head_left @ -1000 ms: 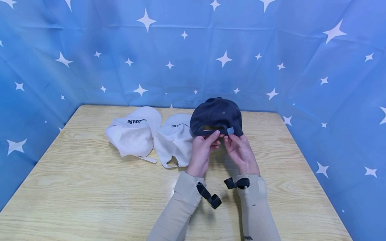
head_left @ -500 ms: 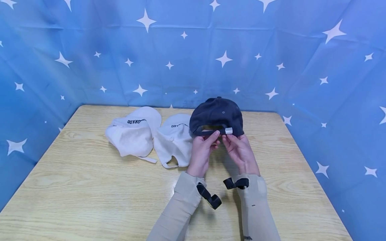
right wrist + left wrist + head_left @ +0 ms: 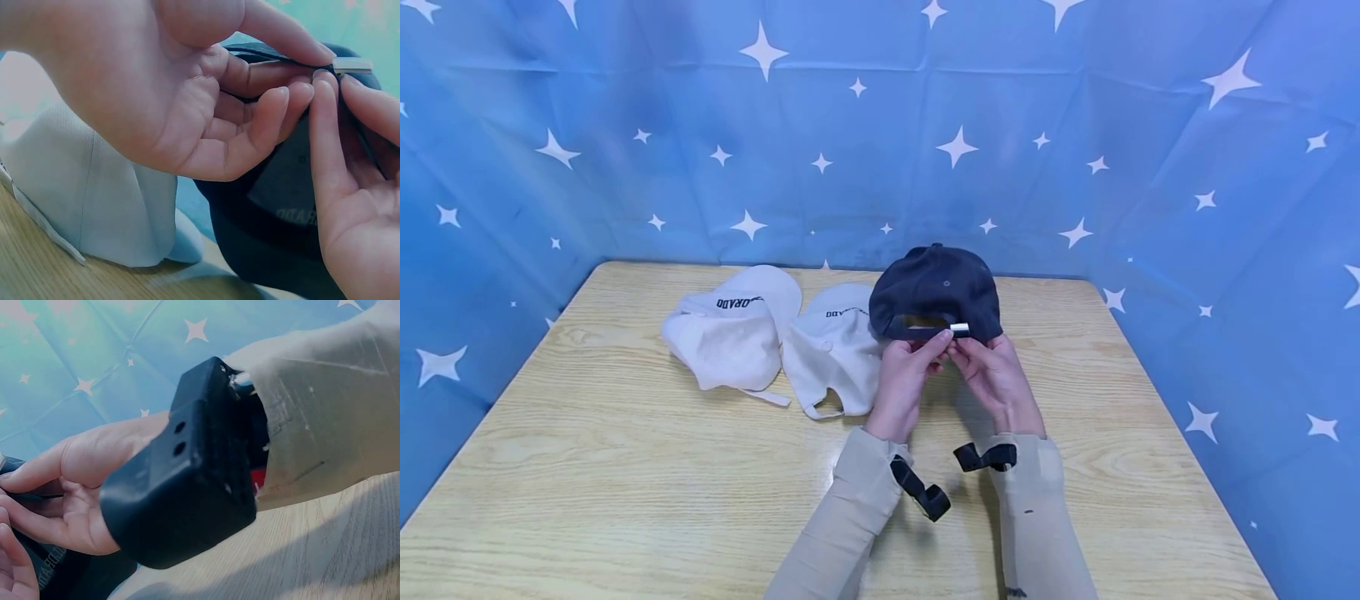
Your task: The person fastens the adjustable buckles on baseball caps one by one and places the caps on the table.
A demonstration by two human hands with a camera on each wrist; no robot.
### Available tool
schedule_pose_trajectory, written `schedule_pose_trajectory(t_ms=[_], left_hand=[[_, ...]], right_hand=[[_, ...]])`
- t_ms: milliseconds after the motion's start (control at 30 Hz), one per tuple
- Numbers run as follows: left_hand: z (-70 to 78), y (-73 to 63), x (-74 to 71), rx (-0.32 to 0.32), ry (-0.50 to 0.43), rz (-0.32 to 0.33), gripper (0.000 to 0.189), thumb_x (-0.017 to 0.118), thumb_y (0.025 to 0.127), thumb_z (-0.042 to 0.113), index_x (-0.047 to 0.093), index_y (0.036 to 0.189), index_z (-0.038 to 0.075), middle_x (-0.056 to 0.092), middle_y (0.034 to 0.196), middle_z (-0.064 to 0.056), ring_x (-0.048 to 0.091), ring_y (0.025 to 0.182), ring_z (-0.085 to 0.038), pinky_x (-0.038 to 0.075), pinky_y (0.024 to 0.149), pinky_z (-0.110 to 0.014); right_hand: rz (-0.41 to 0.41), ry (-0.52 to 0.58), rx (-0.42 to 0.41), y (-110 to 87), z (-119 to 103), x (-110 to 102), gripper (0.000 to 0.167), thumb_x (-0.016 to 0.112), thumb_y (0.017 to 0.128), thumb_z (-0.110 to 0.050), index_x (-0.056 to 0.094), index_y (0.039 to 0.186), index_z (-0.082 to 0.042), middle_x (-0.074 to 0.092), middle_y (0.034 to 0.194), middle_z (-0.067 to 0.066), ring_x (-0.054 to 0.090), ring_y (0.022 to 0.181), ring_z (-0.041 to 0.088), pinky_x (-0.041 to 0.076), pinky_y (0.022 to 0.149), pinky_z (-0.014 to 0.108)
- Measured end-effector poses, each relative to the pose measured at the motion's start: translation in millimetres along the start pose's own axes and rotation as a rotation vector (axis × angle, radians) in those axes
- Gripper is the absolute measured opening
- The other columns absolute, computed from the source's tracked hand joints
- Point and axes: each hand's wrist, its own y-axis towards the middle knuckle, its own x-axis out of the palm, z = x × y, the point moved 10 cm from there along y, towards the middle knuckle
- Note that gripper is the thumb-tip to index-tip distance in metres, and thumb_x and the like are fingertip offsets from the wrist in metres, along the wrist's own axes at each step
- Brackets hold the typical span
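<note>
A dark navy cap (image 3: pixel 932 283) is held up near the table's back edge, its rear opening facing me. My left hand (image 3: pixel 901 379) pinches the cap's back strap between thumb and fingers. On the other side my right hand (image 3: pixel 997 379) pinches the strap just beside the silver metal buckle (image 3: pixel 959 330). In the right wrist view, the fingertips of both hands almost meet under the buckle (image 3: pixel 353 64). Left of the hands lie two pale caps: a nearer one (image 3: pixel 831 354), close against the navy cap, and a farther one (image 3: pixel 722 333).
The pale wood table (image 3: pixel 625 500) runs back to a blue star-printed cloth (image 3: pixel 865 125), which also hangs along both sides. A loose strap (image 3: pixel 767 397) sticks out from the farther pale cap. Black camera straps (image 3: pixel 921 492) dangle from both wrists.
The buckle and my right fingertips have moved left, closer to my left thumb. The buckle has tilted and the navy cap has shifted slightly left. Both pale caps stay in place.
</note>
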Motion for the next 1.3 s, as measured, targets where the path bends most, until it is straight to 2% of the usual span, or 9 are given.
schedule_pose_trajectory(t_ms=[200,433,533,633,833,1300], left_hand=[[-3.4,0.8,2.2,-0.02,-0.03,-0.021,0.025,0.071,0.076,0.025,0.064,0.09,0.005,0.061,0.077,-0.004,0.055,0.069,-0.017,0.043,0.058,-0.024],[-6.9,2.4,2.5,-0.058,-0.18,-0.06,0.027,0.07,0.077,0.026,0.061,0.093,0.005,0.059,0.082,-0.006,0.055,0.067,-0.014,0.044,0.058,-0.023],[-7.2,3.3,0.1,-0.065,-0.206,-0.059,0.028,0.07,0.077,0.026,0.059,0.094,0.006,0.058,0.084,-0.007,0.055,0.067,-0.013,0.044,0.059,-0.023],[-6.6,5.2,-3.0,-0.065,-0.212,-0.051,0.028,0.07,0.077,0.026,0.058,0.094,0.006,0.058,0.085,-0.007,0.055,0.067,-0.013,0.044,0.059,-0.023],[-5.9,8.6,-10.0,-0.061,-0.206,-0.021,0.027,0.07,0.077,0.024,0.057,0.092,0.006,0.06,0.085,-0.007,0.055,0.068,-0.013,0.045,0.057,-0.02],[-4.1,7.4,-11.2,-0.038,-0.172,-0.015,0.024,0.07,0.078,0.025,0.061,0.091,0.007,0.063,0.088,-0.008,0.056,0.068,-0.012,0.043,0.057,-0.02]], right_hand=[[0.007,0.021,-0.002,0.5,0.1,-0.8,0.025,0.046,0.088,0.01,0.053,0.11,0.0,0.059,0.097,0.014,0.063,0.081,0.021,0.05,0.075,0.027],[0.065,0.146,-0.025,-0.5,-3.3,-7.5,0.024,0.042,0.088,0.013,0.051,0.105,-0.001,0.06,0.092,0.014,0.062,0.077,0.023,0.05,0.074,0.028],[0.088,0.198,-0.039,-1.2,-5.2,-10.9,0.024,0.041,0.088,0.014,0.051,0.103,-0.001,0.06,0.089,0.014,0.062,0.075,0.024,0.051,0.072,0.028],[0.104,0.221,-0.049,-1.5,-6.6,-13.1,0.021,0.041,0.088,0.014,0.05,0.101,0.0,0.06,0.087,0.014,0.062,0.074,0.024,0.051,0.071,0.027],[0.136,0.196,-0.069,-1.5,-8.3,-15.0,0.02,0.043,0.086,0.014,0.048,0.099,-0.001,0.06,0.083,0.013,0.062,0.072,0.023,0.051,0.068,0.026],[0.087,0.225,-0.054,-0.9,-7.0,-11.8,0.021,0.041,0.087,0.015,0.045,0.102,0.001,0.06,0.085,0.015,0.062,0.074,0.025,0.051,0.07,0.028]])
